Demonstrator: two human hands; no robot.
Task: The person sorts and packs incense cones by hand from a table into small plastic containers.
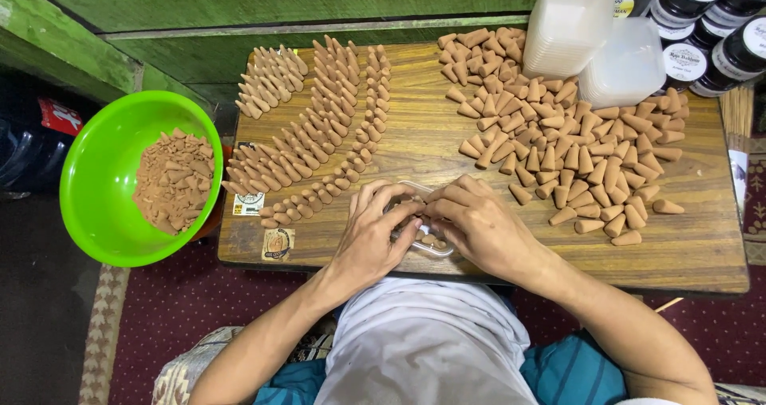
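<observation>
Head view: left hand (371,233), right hand (471,221) cupping clear container (435,248).

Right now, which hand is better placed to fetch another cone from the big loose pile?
Probably the right hand: the loose pile of cones lies on its side, while the left hand steadies the clear container.

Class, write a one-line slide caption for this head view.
Two hands fill a clear container with brown cones at a wooden table.
</observation>
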